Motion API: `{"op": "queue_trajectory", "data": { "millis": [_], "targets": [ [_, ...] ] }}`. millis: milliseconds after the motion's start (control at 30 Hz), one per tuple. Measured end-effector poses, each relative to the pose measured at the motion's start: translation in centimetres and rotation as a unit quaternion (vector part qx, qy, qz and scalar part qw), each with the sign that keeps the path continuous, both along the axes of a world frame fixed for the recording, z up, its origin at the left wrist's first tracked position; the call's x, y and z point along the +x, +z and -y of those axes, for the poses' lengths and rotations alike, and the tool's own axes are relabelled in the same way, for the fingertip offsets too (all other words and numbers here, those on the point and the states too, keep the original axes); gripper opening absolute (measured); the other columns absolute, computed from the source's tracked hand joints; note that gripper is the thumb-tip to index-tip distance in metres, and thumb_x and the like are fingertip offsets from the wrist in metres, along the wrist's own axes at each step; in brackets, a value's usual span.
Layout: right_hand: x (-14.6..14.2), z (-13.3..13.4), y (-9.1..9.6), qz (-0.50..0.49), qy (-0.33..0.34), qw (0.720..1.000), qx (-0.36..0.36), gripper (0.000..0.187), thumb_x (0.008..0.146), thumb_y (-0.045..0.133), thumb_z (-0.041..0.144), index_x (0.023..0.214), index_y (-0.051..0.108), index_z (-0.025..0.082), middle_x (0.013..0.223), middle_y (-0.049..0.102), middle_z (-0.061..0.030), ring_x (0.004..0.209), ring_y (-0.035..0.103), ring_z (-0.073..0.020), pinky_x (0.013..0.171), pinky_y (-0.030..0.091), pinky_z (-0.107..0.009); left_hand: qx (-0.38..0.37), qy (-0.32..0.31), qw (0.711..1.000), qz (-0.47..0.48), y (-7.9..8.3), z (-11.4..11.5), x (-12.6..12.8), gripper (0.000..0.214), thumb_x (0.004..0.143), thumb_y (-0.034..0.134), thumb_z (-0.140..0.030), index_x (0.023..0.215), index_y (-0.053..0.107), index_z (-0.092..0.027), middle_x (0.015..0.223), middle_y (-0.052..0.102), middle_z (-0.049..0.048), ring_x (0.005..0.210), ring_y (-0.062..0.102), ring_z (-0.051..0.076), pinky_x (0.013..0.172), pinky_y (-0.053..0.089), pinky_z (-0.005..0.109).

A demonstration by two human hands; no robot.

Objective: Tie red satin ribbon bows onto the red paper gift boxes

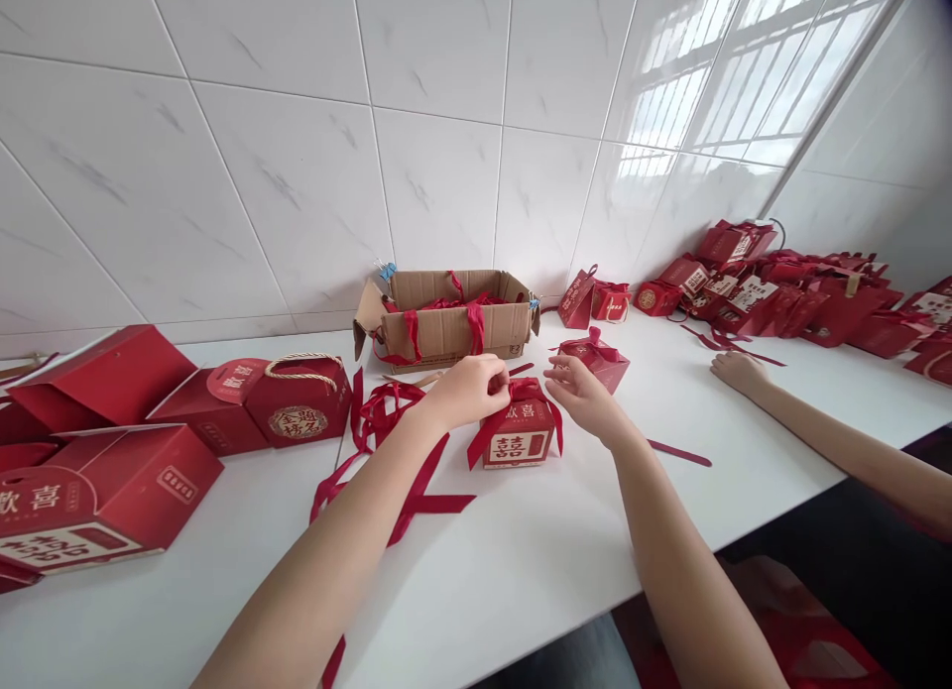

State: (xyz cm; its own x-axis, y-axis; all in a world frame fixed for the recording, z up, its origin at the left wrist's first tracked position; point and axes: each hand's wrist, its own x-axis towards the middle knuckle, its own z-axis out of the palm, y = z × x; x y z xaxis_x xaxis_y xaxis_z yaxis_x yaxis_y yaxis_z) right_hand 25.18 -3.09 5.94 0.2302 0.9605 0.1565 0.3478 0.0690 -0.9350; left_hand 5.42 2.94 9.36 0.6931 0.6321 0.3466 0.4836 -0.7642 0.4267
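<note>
A small red gift box (517, 449) with white-and-red printing on its front stands upright on the white table. A dark red ribbon (487, 426) lies over its top and hangs down both sides. My left hand (480, 384) is at the box's upper left, its fingers closed on the ribbon. On the other side, my right hand (584, 394) hovers by the upper right edge with its fingers apart and nothing visible in them. Just behind it sits another red box (599, 362) with a ribbon bow. Loose red ribbons (416, 506) lie tangled left of the box.
A cardboard box (446, 334) holding red ribbons stands against the tiled wall. Large red boxes (294, 406) fill the left side. A heap of red gift boxes (788, 292) is at the far right, where another person's hand (740, 370) rests on the table.
</note>
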Motion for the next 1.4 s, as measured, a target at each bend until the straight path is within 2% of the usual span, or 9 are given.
{"op": "queue_trajectory", "data": {
  "millis": [100,300,533,633,733,833,900,1000,1400],
  "targets": [
    [0.1,-0.3,-0.2,0.014,0.012,0.997,-0.073,0.045,0.074,0.066,0.035,0.116,0.053,0.025,0.098,0.070,-0.0081,0.090,0.066,-0.0235,0.072,0.051,-0.035,0.000,-0.002,1.000,0.001,-0.1,-0.1,-0.1,0.010,0.077,0.051,-0.023,0.073,0.058,-0.019,0.079,0.062,0.0020,0.066,0.054,0.014,0.060,0.043,0.026],
    [-0.1,0.3,1.6,0.081,0.010,0.994,-0.069,0.040,0.074,0.068,0.034,0.108,0.052,0.021,0.055,0.058,0.0053,0.054,0.058,-0.0154,0.052,0.043,-0.026,-0.002,-0.006,1.000,-0.003,-0.2,-0.2,-0.1,0.010,0.076,0.050,-0.023,0.071,0.058,-0.019,0.080,0.063,0.0017,0.069,0.056,0.015,0.058,0.042,0.025],
    [-0.7,3.5,5.1,0.103,0.253,0.940,-0.203,0.057,0.079,0.065,0.041,0.128,0.042,0.024,0.055,0.063,0.0038,0.043,0.054,-0.0118,0.050,0.043,-0.024,0.007,0.004,1.000,-0.013,-0.2,-0.1,-0.1,0.010,0.076,0.051,-0.026,0.072,0.057,-0.020,0.080,0.063,0.0011,0.070,0.057,0.016,0.053,0.037,0.025],
    [0.5,3.8,5.4,0.168,0.223,0.935,-0.218,0.073,0.073,0.069,0.049,0.136,0.038,0.027,0.059,0.064,0.0027,0.046,0.057,-0.0145,0.049,0.044,-0.026,0.010,0.003,1.000,-0.020,-0.2,0.0,-0.2,0.010,0.077,0.050,-0.025,0.073,0.058,-0.020,0.079,0.063,0.0008,0.069,0.057,0.016,0.052,0.037,0.025],
    [2.0,2.7,4.8,0.251,0.094,0.952,-0.147,0.052,0.075,0.064,0.056,0.114,0.058,0.022,0.065,0.065,-0.0017,0.053,0.060,-0.0167,0.051,0.045,-0.029,0.017,0.000,0.999,-0.030,-0.1,0.1,-0.2,0.011,0.078,0.050,-0.026,0.074,0.058,-0.020,0.079,0.064,0.0008,0.070,0.057,0.016,0.053,0.038,0.025],
    [2.1,0.7,3.2,0.233,-0.038,0.971,0.035,0.028,0.083,0.056,0.044,0.095,0.062,0.019,0.080,0.068,-0.0061,0.068,0.064,-0.0185,0.063,0.050,-0.032,0.033,-0.004,0.998,-0.046,-0.1,0.0,-0.2,0.010,0.079,0.050,-0.026,0.075,0.057,-0.019,0.079,0.064,0.0004,0.071,0.058,0.016,0.054,0.039,0.024],
    [1.3,-0.5,1.7,0.182,0.001,0.969,0.165,0.022,0.082,0.056,0.031,0.099,0.061,0.019,0.100,0.068,-0.0081,0.085,0.065,-0.0190,0.074,0.052,-0.033,0.048,-0.007,0.997,-0.061,-0.1,0.1,-0.2,0.011,0.080,0.049,-0.025,0.076,0.057,-0.019,0.080,0.063,0.0001,0.069,0.058,0.014,0.054,0.039,0.024],
    [-0.4,-1.2,-0.2,0.169,0.123,0.951,0.227,0.030,0.080,0.056,0.020,0.110,0.059,0.022,0.110,0.067,-0.0061,0.095,0.063,-0.0178,0.082,0.052,-0.033,0.081,-0.008,0.993,-0.083,0.1,0.4,-0.3,0.013,0.082,0.047,-0.023,0.080,0.059,-0.018,0.082,0.062,0.0004,0.066,0.056,0.013,0.053,0.038,0.025],
    [-1.5,-0.7,-2.2,0.166,0.106,0.953,0.230,0.018,0.078,0.056,0.015,0.095,0.059,0.022,0.095,0.067,-0.0024,0.072,0.058,-0.0131,0.065,0.051,-0.027,0.182,0.029,0.975,-0.125,0.4,1.8,1.0,0.017,0.083,0.045,-0.014,0.089,0.062,-0.015,0.091,0.064,0.0072,0.087,0.059,0.021,0.052,0.030,0.030]
  ]
}}
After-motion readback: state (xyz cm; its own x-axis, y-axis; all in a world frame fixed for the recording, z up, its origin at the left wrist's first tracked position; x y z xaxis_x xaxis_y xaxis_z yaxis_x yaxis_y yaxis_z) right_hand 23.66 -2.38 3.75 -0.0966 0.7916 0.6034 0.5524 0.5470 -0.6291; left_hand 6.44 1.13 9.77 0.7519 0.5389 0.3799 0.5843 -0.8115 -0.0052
